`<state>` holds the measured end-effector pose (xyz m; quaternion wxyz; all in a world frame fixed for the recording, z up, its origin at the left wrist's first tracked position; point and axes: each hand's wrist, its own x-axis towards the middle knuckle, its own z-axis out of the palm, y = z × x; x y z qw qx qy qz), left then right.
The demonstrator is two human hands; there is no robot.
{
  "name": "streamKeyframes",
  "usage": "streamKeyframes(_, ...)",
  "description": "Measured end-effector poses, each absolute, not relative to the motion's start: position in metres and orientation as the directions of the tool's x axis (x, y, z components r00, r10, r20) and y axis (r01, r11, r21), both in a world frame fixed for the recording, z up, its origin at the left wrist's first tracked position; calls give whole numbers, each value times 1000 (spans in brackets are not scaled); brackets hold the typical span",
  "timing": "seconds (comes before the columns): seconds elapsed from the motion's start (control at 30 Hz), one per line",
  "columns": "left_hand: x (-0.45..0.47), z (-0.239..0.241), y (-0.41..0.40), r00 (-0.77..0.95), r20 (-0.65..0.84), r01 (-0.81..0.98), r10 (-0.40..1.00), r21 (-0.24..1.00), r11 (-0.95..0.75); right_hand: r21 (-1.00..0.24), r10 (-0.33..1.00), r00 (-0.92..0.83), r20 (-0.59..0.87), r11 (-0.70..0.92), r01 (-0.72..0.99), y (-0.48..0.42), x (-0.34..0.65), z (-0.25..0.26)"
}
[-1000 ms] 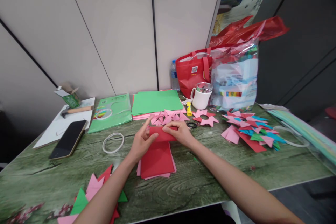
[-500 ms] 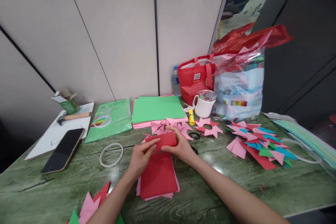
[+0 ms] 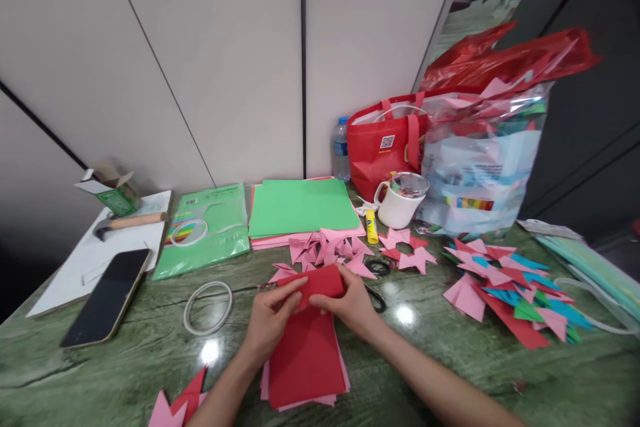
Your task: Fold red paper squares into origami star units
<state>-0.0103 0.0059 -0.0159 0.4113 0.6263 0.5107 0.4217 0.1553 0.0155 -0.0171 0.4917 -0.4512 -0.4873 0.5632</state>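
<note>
Both hands grip a folded red paper (image 3: 320, 281) just above a stack of red and pink sheets (image 3: 306, 363) on the green marbled table (image 3: 125, 360). My left hand (image 3: 270, 320) pinches the paper's left side, thumb on top. On the right side my right hand (image 3: 350, 307) is closed over the fold. Behind the hands lies a heap of folded pink paper shapes (image 3: 325, 250), and black scissors (image 3: 376, 297) peek out beside my right hand.
A phone (image 3: 107, 295), a white ring (image 3: 207, 307), a green paper pack with tape roll (image 3: 205, 230), green sheets (image 3: 300, 207), a hammer (image 3: 127, 221) and small carton (image 3: 107, 190) lie left. A glue stick (image 3: 371, 227), mug (image 3: 403, 200), bottle (image 3: 341, 150), red bag (image 3: 385, 147), plastic bag (image 3: 480, 173) and coloured folded shapes (image 3: 510, 283) are right.
The camera has tilted and shifted, so the table sits lower in view. My hands stay on the red paper; my left fingers, spread earlier, have closed onto it.
</note>
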Motion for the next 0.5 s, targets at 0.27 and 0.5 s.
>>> streamKeyframes(0.27,-8,-21,10,117,85,290,989,950,-116,-988,993,-90,-81,-92,-123,17,158,-22)
streamKeyframes(0.5,-7,-34,11,107,39,118,993,992,-52,-974,989,-116,-96,-117,-193,16,161,-26)
